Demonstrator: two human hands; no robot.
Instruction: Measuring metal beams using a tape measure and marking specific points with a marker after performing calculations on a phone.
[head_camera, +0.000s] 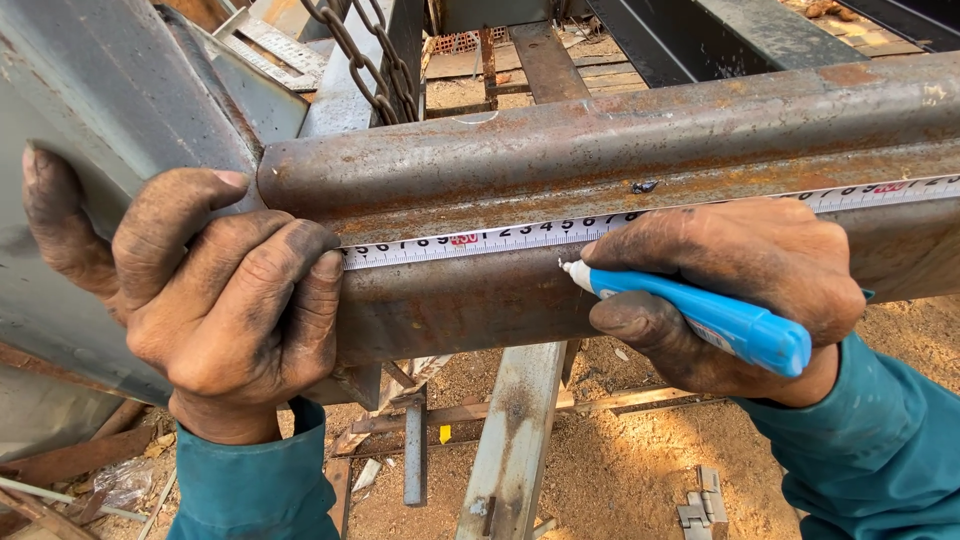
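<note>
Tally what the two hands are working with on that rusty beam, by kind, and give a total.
Rusty steel beam: 1
Tape measure blade, held flat along the beam by the left hand: 1
Blue marker pen, gripped in the right hand, tip just under the tape: 1
Total: 3

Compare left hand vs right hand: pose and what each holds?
The left hand wraps over the end of the rusty steel beam, fingers pinning the tape measure against it; the right hand lies along the beam's face farther right. The left hand holds no tool; the right hand grips a blue marker, its white tip at the tape's lower edge. Both are grimy, with teal sleeves.
</note>
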